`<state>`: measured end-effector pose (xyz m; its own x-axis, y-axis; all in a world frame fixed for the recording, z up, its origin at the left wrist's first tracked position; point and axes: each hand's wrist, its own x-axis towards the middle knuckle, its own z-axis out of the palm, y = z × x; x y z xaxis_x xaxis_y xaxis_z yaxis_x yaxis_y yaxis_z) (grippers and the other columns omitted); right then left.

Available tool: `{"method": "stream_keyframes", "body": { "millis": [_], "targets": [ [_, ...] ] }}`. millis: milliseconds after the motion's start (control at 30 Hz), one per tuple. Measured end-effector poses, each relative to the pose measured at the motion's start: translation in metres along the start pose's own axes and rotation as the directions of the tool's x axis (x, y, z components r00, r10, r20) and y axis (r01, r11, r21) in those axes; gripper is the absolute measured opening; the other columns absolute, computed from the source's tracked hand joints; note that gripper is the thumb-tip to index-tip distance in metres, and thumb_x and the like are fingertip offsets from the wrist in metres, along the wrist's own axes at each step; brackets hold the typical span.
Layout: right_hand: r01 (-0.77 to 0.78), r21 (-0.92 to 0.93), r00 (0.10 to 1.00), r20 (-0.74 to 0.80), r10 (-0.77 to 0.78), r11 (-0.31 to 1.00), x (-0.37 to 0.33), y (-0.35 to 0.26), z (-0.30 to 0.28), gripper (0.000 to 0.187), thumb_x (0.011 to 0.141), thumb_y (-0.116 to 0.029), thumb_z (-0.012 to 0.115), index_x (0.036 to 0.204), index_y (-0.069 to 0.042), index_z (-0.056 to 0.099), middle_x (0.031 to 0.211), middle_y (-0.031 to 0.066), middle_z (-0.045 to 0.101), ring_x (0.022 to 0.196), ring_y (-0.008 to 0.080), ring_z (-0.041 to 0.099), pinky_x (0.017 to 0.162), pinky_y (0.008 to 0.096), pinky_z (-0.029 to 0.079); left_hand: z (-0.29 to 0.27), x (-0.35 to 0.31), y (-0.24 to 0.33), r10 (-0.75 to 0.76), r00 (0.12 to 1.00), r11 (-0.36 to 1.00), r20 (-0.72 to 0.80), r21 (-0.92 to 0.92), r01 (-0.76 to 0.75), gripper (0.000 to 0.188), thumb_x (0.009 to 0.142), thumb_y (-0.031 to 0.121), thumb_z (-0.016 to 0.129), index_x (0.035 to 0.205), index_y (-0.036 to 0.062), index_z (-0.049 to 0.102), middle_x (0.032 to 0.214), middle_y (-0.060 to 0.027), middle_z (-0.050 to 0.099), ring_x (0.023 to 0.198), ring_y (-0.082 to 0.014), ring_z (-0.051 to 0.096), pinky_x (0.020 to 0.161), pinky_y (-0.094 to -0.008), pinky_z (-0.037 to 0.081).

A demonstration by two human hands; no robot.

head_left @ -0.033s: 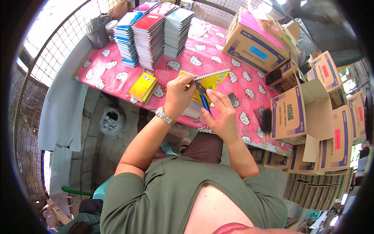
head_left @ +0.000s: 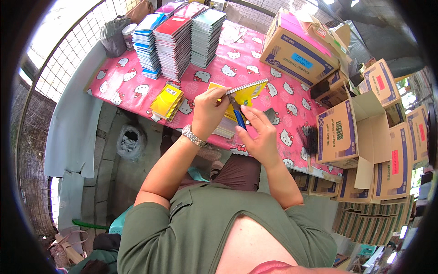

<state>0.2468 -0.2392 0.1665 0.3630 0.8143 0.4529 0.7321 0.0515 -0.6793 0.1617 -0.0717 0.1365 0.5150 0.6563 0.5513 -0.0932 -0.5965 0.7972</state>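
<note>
My left hand (head_left: 210, 107) pinches the near end of a yellow spiral notebook (head_left: 250, 95), which is tilted up with its wire coil along the top. In my right hand (head_left: 260, 134) is a pair of blue-handled pliers (head_left: 239, 118); its jaws meet the coil end beside my left fingertips. The fingers there partly hide the contact. Below my hands lies a stack of notebooks (head_left: 224, 128) at the table's near edge. To the left of my left hand is a small pile of yellow spiral notebooks (head_left: 166, 102).
Tall stacks of blue, red and green notebooks (head_left: 172, 50) stand at the back left of the pink patterned table (head_left: 237, 57). Cardboard boxes (head_left: 296, 55) crowd the right side, one open box (head_left: 338, 132) close by. Black wire coils (head_left: 308, 140) lie near the right edge.
</note>
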Motion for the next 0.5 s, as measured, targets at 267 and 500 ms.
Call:
{"method": "stream_keyframes", "body": {
  "millis": [267, 500],
  "targets": [
    [-0.292, 0.709, 0.952, 0.152, 0.266, 0.642, -0.015, 0.014, -0.005, 0.051, 0.09, -0.008, 0.065, 0.139, 0.001, 0.051, 0.13, 0.0132, 0.057, 0.118, 0.0219, 0.057, 0.095, 0.0369, 0.051, -0.052, 0.03, 0.01, 0.455, 0.89, 0.865, -0.031, 0.253, -0.433, 0.034, 0.08, -0.006, 0.068, 0.112, 0.0044, 0.067, 0.11, -0.0154, 0.068, 0.105, -0.0329, 0.066, 0.09, -0.0408, 0.053],
    [-0.491, -0.158, 0.867, 0.013, 0.499, 0.857, -0.096, 0.183, 0.025, 0.058, 0.078, -0.023, 0.08, 0.13, -0.006, 0.06, 0.124, 0.017, 0.06, 0.118, 0.031, 0.058, 0.1, 0.0398, 0.048, -0.1, 0.082, -0.092, -0.218, 0.875, 0.376, 0.432, 0.864, -0.333, 0.021, 0.085, 0.025, 0.057, 0.095, 0.0102, 0.068, 0.093, -0.0095, 0.071, 0.1, -0.0266, 0.064, 0.09, -0.0493, 0.04]
  ]
}}
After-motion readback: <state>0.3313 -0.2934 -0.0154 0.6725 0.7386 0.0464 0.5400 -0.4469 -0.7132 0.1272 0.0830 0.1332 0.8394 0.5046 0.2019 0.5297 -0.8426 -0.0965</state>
